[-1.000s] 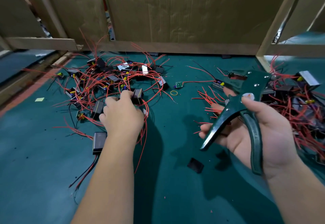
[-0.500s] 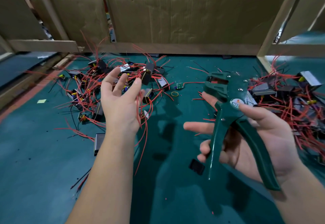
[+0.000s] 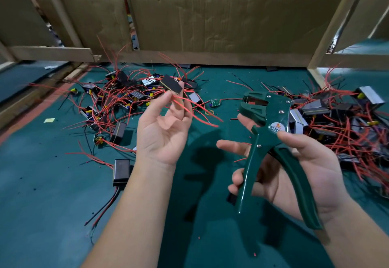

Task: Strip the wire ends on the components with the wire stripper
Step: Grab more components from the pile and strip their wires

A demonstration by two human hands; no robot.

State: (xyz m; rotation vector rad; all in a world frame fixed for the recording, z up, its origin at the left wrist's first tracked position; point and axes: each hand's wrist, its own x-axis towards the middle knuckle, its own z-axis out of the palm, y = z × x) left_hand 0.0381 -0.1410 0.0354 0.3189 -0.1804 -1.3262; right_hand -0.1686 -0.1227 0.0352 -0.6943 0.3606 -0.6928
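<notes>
My left hand [image 3: 163, 128] is raised palm-up over the green mat and pinches a small black component [image 3: 171, 84] at its fingertips. Its red wires [image 3: 197, 111] trail to the right toward the tool. My right hand [image 3: 294, 162] grips a dark green wire stripper [image 3: 271, 141] by its two handles, which are spread apart. The stripper's jaws [image 3: 253, 101] point up and left, a short gap from the wire ends. A tangled pile of components with red wires [image 3: 117, 101] lies behind my left hand.
A second pile of components and red wires [image 3: 336, 120] lies at the right. A black box with black and red leads [image 3: 121, 172] sits beside my left forearm. Cardboard walls [image 3: 210, 15] and wooden beams [image 3: 50, 52] close the back. A small circuit board [image 3: 214, 102] lies between the piles.
My left hand has lifted a black component out of the left pile and turned palm-up. My right hand has brought the stripper upright and toward the centre.
</notes>
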